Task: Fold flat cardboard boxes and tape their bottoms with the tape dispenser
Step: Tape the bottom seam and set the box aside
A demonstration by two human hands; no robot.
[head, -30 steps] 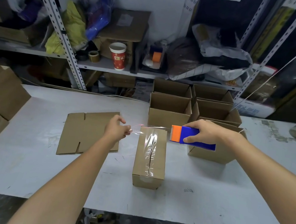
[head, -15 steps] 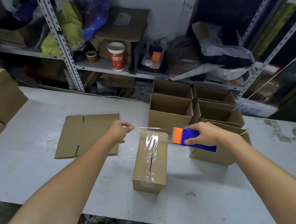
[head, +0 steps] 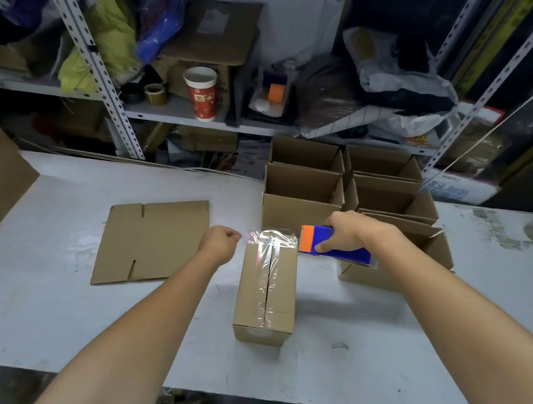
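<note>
Table (head: 39, 324): a pale worktop that runs the full width of the view and carries all the cardboard.
Shelf (head: 201, 122): a metal rack behind the table, crowded with bags, cartons and a red paper cup (head: 201, 93).
Open boxes (head: 294, 215): a cluster of finished ones at the far right of the table, mouths up, packed side by side.
Flat cardboard (head: 151, 244): one unfolded blank lying left of centre, well apart from the open boxes.
Folded box (head: 282, 292): stands at the centre of the table with its closed bottom flaps facing up and clear tape running along the seam.
Right hand (head: 354, 235): wrapped round the tape dispenser, holding it just past the far right corner of the folded box.
Left hand (head: 218, 244): fingers curled, just beside the far left corner of the folded box; whether it pinches the tape end cannot be told.
Tape dispenser (head: 343, 253): blue body, orange head pointing left toward the box.
Tape strip (head: 272, 240): shiny, stretched across the far edge of the folded box, reaching the dispenser's head.
</note>
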